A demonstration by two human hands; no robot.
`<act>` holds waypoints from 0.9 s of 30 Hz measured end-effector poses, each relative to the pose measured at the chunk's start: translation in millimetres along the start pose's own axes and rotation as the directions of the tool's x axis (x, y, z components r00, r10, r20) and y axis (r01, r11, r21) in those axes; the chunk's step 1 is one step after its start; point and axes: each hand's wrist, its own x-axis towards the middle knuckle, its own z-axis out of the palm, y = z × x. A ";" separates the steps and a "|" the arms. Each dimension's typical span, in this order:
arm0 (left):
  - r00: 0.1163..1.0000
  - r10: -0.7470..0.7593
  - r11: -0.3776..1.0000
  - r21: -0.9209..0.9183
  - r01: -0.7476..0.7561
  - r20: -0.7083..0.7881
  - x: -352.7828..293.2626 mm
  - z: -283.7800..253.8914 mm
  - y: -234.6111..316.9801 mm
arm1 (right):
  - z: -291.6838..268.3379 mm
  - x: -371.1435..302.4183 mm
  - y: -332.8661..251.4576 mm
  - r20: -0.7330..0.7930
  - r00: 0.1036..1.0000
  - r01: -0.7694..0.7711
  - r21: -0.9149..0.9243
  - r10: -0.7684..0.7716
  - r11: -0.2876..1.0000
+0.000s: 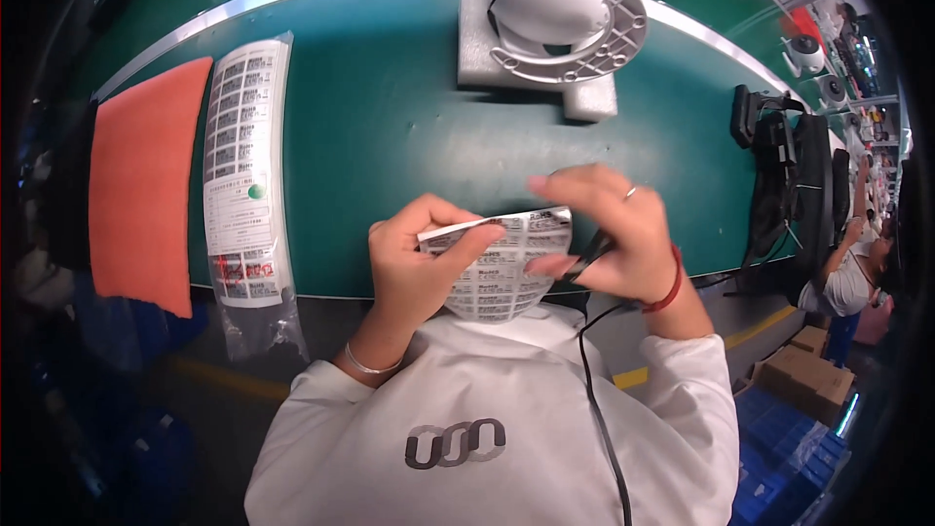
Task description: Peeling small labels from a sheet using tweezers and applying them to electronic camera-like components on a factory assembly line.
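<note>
My left hand [414,258] is closed on the left edge of a bent sheet of labels [506,268], white with rows of grey printed stickers. Its thumb lies across the front of the sheet. At the sheet's right side is my right hand [623,239], thumb and forefinger spread apart, with the thumb tip against or just in front of the labels. A slim black object [590,258] sits inside that hand; its kind is not clear. The sheet is held over the table's near edge, in front of my white top.
A clear bag of label sheets [243,175] lies on the green table [360,127], beside an orange sheet [146,190]. White camera-like device [560,15] rests on white foam [477,49] at the back. Black straps [779,175] lie right; a black cable [596,409] hangs down my front.
</note>
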 end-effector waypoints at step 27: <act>0.996 -0.038 0.928 -0.365 0.067 0.086 -0.6 -0.3 -4.7 | 13.2 -28.7 -0.8 -0.111 0.955 -0.235 0.289 0.277 0.928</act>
